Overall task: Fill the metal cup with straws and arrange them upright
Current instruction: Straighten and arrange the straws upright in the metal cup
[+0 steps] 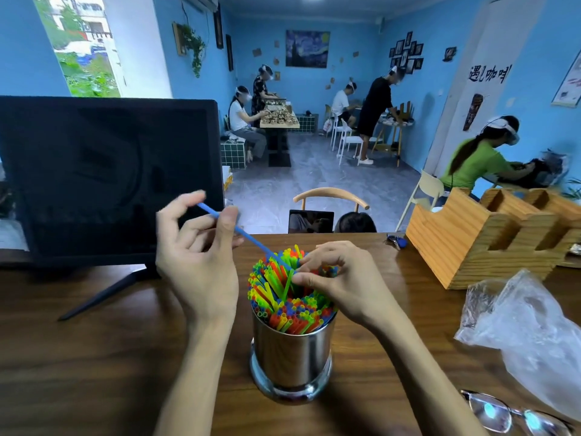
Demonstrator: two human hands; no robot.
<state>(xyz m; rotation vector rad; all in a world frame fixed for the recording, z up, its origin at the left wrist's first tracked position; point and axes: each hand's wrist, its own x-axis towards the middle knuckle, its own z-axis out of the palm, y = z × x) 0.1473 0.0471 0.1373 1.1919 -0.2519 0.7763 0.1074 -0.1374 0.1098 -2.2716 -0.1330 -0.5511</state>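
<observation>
Metal cup (290,350) stood on tabletop (94,357), near front edge, between both wrists. Cup packed almost full with colored straws (283,306) — most upright, several near top splaying outward. Left hand (201,256) pinched blue straw (239,231), slanted, lower end reaching into bundle. Right hand (339,278) pinched green straw (287,286) at bundle top, fingers curled. Plastic bag (522,328) lay at right, looked empty. Judgement: filling nearly done — left: seating last straws, straightening leaning ones.

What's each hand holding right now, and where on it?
Left hand pinches a loose blue plastic straw near its upper end. Right hand pinches a green plastic straw near its top.
</observation>
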